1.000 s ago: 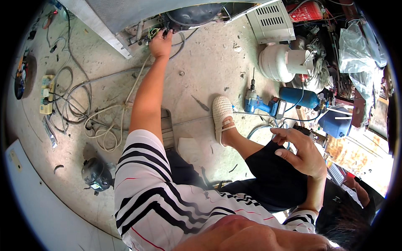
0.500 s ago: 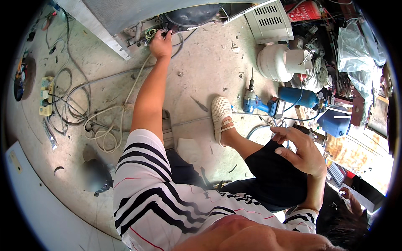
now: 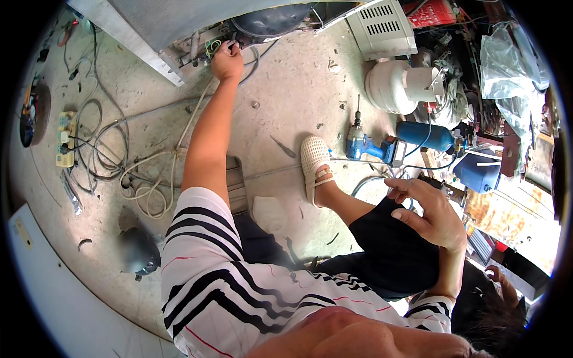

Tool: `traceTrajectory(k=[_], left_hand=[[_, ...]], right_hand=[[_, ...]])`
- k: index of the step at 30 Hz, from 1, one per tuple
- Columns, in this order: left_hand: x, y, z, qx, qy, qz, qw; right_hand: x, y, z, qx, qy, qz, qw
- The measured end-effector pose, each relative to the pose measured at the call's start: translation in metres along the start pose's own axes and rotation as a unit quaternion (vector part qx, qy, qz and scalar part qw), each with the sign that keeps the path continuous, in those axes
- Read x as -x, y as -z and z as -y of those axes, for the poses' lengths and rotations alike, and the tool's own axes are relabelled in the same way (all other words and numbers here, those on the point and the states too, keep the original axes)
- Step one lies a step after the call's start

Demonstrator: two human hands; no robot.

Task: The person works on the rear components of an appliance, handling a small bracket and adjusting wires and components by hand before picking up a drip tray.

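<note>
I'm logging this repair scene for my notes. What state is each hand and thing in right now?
Left hand: stretched out, fingers closed among the wires at the grey metal appliance.
Right hand: open, empty, resting on the knee.
Blue cordless drill: lying on its side on the concrete floor, untouched.
White gas cylinder: lying on its side.
White ventilated panel: detached, lying on the floor.
Yellowish power strip: on the floor, cables plugged in.

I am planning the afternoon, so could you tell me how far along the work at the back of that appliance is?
Done: the appliance lies opened, its dark compressor exposed. In hand: the left hand grips wiring beside the compressor; the right hand hovers open above the knee, holding nothing. Left: the blue drill and loose cables lie on the floor, and the vented cover is off.
</note>
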State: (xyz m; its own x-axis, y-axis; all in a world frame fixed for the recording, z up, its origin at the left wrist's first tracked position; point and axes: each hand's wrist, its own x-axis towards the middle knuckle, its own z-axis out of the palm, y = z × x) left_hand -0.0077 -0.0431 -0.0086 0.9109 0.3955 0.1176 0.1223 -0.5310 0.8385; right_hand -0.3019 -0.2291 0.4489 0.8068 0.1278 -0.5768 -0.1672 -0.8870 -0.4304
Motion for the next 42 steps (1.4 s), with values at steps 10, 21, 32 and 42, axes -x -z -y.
traceTrajectory(k=[10,21,32,42], left_hand=[[0.007,0.003,-0.009,0.027,0.045,-0.012,0.999],[-0.003,-0.008,0.008,0.032,0.002,-0.029,0.999],[-0.002,-0.009,0.008,-0.019,-0.004,-0.023,1.0],[0.005,0.0,-0.008,-0.016,0.036,-0.027,0.999]], right_hand=[[0.0,0.0,-0.001,-0.003,0.001,0.0,1.0],[-0.004,0.002,-0.005,-0.011,0.009,-0.004,1.0],[0.0,0.003,-0.005,-0.015,-0.002,-0.008,1.0],[0.002,0.005,-0.006,-0.013,-0.007,-0.009,1.0]])
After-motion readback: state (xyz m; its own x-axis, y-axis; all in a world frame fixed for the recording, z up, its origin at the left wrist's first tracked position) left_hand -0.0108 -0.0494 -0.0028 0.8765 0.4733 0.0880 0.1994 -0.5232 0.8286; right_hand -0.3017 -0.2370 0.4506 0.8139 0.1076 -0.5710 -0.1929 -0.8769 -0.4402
